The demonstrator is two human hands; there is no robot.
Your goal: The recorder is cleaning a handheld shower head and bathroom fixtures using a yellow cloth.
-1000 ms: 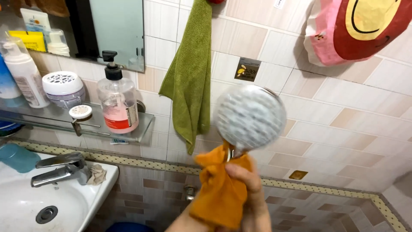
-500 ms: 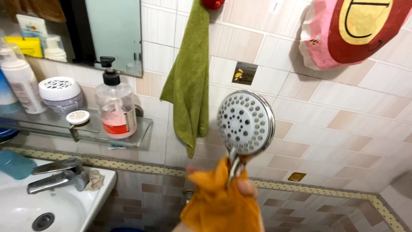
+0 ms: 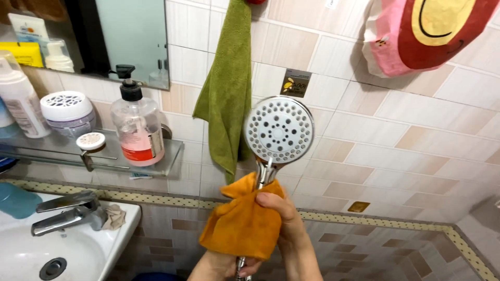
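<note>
- Round chrome-rimmed handheld shower head with a pale grey nozzle face, held upright in mid-air before the beige tiled wall, face turned towards the camera, just right of the hanging olive-green towel.
- Right hand, grip closed around the orange microfibre cloth, cloth pressed against the chrome handle just under the head.
- Left hand, low at the frame's edge, fingers curled round the bottom of the handle where the ribbed metal hose starts; closed on it as far as visible, much of the hand hidden by the cloth.
- Probably light to moderate in weight and rigid: plastic shell with chrome plating, hard and likely slick where wet or polished.
- Best taken by the slim handle, not the wide head; cloth likely adding friction there, though a soft cloth can also slide on chrome if held loosely.
- Hose below likely to tug and twist the handle, so a two-handed hold seems sensible.
- Nozzle face and plating likely to scratch or chip if knocked on tile.
- Off to the left: glass shelf carrying a clear pump bottle of pink liquid and a white perforated-lid jar; white basin with chrome tap below.
</note>
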